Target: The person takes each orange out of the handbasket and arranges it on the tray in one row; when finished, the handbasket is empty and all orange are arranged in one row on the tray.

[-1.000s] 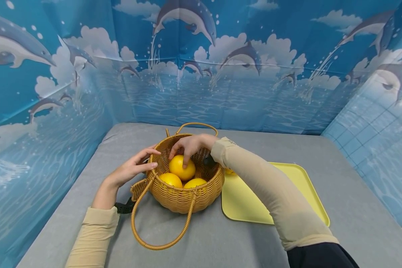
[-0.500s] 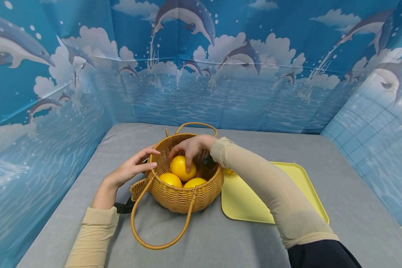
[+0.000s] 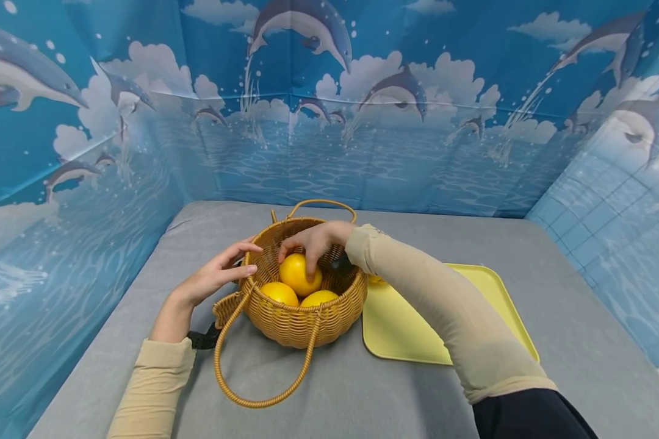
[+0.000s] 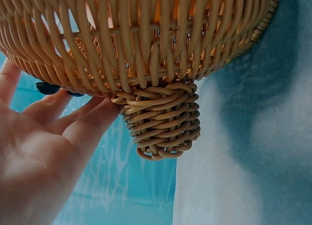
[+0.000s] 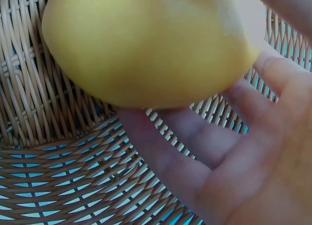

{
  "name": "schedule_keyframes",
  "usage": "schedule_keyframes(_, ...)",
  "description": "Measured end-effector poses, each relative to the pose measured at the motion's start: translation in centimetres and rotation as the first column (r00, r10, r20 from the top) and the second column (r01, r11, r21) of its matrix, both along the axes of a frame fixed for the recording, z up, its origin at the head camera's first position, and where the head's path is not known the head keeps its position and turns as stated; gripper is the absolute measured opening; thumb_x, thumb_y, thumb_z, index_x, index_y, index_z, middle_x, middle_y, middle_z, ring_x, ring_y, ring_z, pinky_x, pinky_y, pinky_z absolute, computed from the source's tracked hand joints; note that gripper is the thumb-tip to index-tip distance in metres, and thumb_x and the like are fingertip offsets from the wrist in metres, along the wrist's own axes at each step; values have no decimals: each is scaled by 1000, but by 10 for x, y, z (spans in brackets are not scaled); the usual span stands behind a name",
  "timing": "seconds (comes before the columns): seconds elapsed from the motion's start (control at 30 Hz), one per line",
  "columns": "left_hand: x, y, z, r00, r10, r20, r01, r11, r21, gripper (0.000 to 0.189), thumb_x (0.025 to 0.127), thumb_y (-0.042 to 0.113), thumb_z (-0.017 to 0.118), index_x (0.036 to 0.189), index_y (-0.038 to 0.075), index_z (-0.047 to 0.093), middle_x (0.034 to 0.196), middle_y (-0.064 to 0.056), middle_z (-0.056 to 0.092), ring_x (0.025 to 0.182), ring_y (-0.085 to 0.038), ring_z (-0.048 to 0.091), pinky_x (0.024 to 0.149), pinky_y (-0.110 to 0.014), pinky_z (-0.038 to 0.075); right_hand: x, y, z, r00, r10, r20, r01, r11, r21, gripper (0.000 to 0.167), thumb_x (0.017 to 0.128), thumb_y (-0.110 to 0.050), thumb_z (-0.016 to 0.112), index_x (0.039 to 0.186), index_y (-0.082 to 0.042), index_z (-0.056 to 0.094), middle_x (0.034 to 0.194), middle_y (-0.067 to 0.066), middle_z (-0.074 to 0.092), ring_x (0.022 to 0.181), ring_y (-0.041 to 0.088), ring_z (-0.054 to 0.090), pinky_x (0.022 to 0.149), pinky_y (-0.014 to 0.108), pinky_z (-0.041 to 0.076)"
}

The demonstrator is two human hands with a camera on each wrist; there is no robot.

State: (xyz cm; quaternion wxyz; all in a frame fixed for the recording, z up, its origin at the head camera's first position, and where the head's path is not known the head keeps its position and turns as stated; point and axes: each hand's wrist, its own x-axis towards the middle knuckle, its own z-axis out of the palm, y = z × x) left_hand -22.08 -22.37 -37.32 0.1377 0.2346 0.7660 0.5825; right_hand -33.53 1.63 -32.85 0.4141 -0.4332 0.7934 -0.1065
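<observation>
A round wicker basket point(image 3: 307, 326) stands on the grey surface with several yellow lemons inside. My right hand point(image 3: 321, 241) reaches in from above and curls its fingers and thumb round the upper lemon point(image 3: 295, 273). In the right wrist view that lemon point(image 5: 146, 49) lies against the curled fingers point(image 5: 195, 137), near the woven wall. Two more lemons show beneath it, one left point(image 3: 279, 293) and one right point(image 3: 320, 299). My left hand point(image 3: 214, 277) rests on the basket's left rim with fingers extended. Seen from the left wrist, its fingertips touch the wicker wall beside a woven stub point(image 4: 163, 120).
A yellow tray point(image 3: 401, 335) lies right of the basket, partly under my right forearm. A yellow thing point(image 3: 376, 279) on it is mostly hidden. One basket handle point(image 3: 263, 402) hangs toward me; the other handle point(image 3: 324, 202) rises behind. A dolphin-printed curtain point(image 3: 329, 152) encloses the surface.
The right thumb has slid slightly lower over the upper lemon, and that lemon has shifted a little to the right. The left hand and the basket stay put.
</observation>
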Motion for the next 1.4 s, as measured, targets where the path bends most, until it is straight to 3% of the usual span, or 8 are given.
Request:
schedule_keyframes(0.23, -1, 0, 1, 1000, 1, -7, -1, 1000, 0, 46, 97, 21, 54, 136, 2, 38, 156, -8, 6, 140, -36, 9, 83, -45, 42, 0, 1, 2, 1000, -18, -11, 18, 999, -32, 62, 76, -3, 73, 130, -17, 44, 129, 2, 41, 103, 18, 48, 83, 30, 44)
schedule_keyframes(0.5, 0, 1, 2, 1000, -2, -6, 2, 1000, -1, 47, 97, 21, 53, 136, 2, 38, 156, -8, 7, 139, -36, 11, 81, -46, 43, 4, -1, 8, 988, -3, -153, -3, 999, -38, 68, 75, -12, 75, 135, -21, 43, 134, 2, 37, 108, 18, 43, 86, 30, 41)
schedule_keyframes(0.63, 0, 1, 2, 1000, -2, -2, 2, 1000, 1, 44, 97, 21, 53, 136, 4, 40, 156, -9, 6, 139, -36, 10, 83, -49, 41, 8, -4, 14, 986, 16, -165, -27, 998, -64, 71, 74, -14, 75, 136, -21, 43, 136, 2, 35, 110, 19, 42, 87, 33, 41)
schedule_keyframes(0.87, 0, -1, 1, 1000, 1, -2, -1, 1000, 4, 41, 97, 21, 53, 135, 9, 43, 156, -9, 5, 139, -36, 11, 81, -43, 44, 16, -1, 36, 986, 53, -161, -76, 988, -138, 71, 73, -16, 76, 136, -19, 43, 134, 1, 36, 110, 18, 43, 87, 32, 41)
schedule_keyframes(1.13, 0, -2, 1, 1000, 0, -2, 0, 1000, 4, 43, 97, 21, 53, 135, 5, 41, 156, -9, 6, 137, -36, 15, 76, -41, 47, 19, 27, 63, 989, -33, -146, -19, 939, -343, 71, 72, -14, 73, 136, -15, 42, 130, 3, 38, 109, 22, 43, 87, 37, 41)
schedule_keyframes(1.4, 0, -2, 0, 1000, -7, -10, 6, 1000, -10, 47, 97, 21, 53, 137, 3, 38, 156, -7, 7, 139, -35, 11, 78, -42, 46, 21, 74, 72, 980, -159, -117, 75, 847, -526, 69, 72, -15, 72, 134, -15, 42, 135, 3, 36, 112, 23, 41, 88, 41, 42)
